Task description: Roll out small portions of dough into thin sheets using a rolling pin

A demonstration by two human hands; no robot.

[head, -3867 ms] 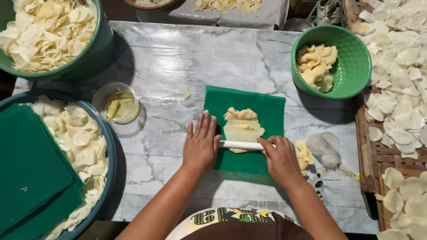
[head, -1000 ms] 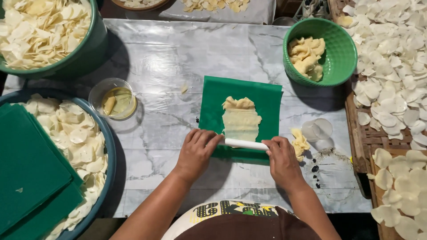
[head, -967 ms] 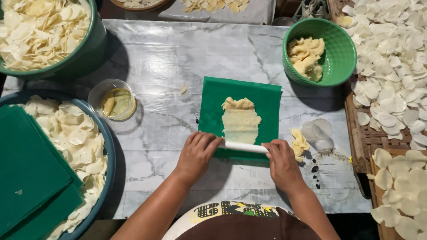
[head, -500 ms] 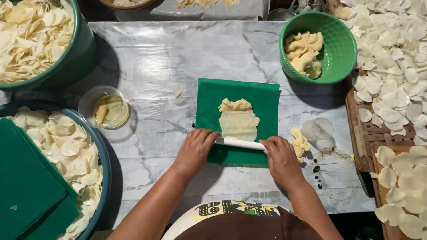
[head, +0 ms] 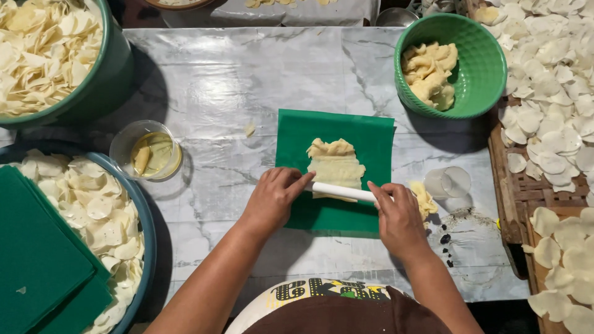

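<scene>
A green plastic sheet [head: 365, 133] lies on the marble-patterned table. On it rests a flattened strip of pale yellow dough [head: 335, 163]. A thin white rolling pin [head: 342, 192] lies across the dough's near end. My left hand [head: 275, 198] presses on the pin's left end with flat fingers. My right hand [head: 399, 218] presses on its right end. A small lump of dough [head: 424, 199] sits just right of the sheet, beside my right hand.
A green basket [head: 479, 68] of dough lumps stands at the back right. A small clear cup [head: 148, 151] holds oil and a brush. Large tubs [head: 111, 74] of thin dough discs stand on the left, with green sheets [head: 37, 260] on one. Wooden racks [head: 557, 124] of discs fill the right.
The pin has rolled back and forth over the dough, which has grown longer and flatter. My hands have shifted slightly toward me with the pin.
</scene>
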